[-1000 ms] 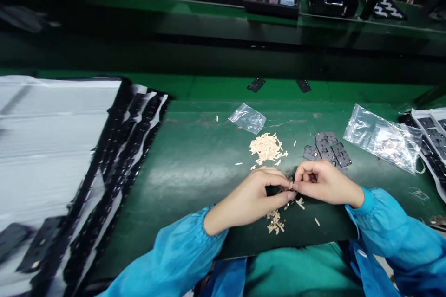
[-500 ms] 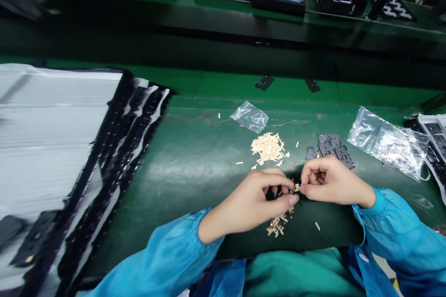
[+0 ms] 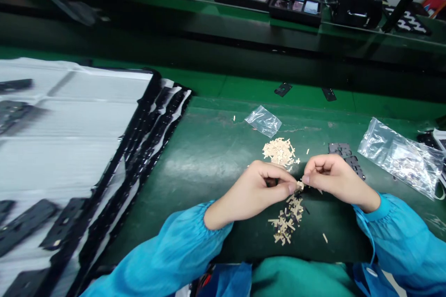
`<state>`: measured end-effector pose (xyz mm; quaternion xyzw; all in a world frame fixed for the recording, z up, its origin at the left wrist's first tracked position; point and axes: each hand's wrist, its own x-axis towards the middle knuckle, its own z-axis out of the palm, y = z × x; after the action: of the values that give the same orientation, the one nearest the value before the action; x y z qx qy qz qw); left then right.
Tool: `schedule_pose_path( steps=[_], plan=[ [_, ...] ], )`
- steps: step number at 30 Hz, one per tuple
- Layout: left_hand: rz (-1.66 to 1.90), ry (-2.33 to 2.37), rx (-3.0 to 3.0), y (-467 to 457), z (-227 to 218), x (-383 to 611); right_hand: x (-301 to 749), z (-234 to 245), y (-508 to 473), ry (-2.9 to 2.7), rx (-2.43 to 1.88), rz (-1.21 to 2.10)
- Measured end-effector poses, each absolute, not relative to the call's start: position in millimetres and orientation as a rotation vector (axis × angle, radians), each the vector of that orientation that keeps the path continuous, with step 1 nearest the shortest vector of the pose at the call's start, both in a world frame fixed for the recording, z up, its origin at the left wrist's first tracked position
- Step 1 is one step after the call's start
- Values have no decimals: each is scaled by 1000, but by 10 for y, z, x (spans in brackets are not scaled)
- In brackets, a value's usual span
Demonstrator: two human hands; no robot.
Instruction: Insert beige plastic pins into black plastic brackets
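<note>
**Poster 1:** ok quick one, where's the tiny tan strip (image 3: 299, 186) sitting?

**Poster 2:** Dead center between your hands, held up just above the black mat (image 3: 336, 241). It's too small to be sure, but its long axis looks roughly crosswise, running from one thumb toward the other. Your right hand (image 3: 334, 178) has thumb and forefinger pinched nearly shut on it, and your left hand (image 3: 256, 190) is curled, with the thumb tip right against the other end. Can't tell if the left is actually gripping. Neither hand is clearly nearer, tbh. Forearms angle in from both sides, with blue sleeves on.

**Poster 1:** what's around it?

**Poster 2:** A heap of tan strips (image 3: 279, 152) sits just past your hands, and a looser scatter of strips (image 3: 287, 225) lies just toward you. Dark metal brackets (image 3: 346, 158) sit beyond your right hand, next to a clear plastic bag (image 3: 400, 158).
</note>
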<state>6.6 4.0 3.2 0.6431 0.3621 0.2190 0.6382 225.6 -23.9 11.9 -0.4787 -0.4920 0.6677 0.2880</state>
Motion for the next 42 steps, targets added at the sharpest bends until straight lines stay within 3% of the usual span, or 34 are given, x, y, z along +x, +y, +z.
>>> schedule_pose_path(
  steps=[28,31,34,36,39,42],
  plan=[
    [360,678,1410,158,36,-31,2215,155,-93,-1532,-1217,1933],
    [414,723,1408,166,21,-50,2253,86,-101,-1755,-1361,1647],
    [536,857,1338,175,14,-52,2301,-86,-199,-2216,-1648,900],
    [594,935,1292,179,15,-41,2324,-191,-316,-2494,-1682,593],
    [644,984,1272,170,9,-19,2351,-213,-468,-2695,-1534,623],
    [682,969,1318,137,-12,6,2351,-92,-459,-2416,-1534,839]
  ],
)
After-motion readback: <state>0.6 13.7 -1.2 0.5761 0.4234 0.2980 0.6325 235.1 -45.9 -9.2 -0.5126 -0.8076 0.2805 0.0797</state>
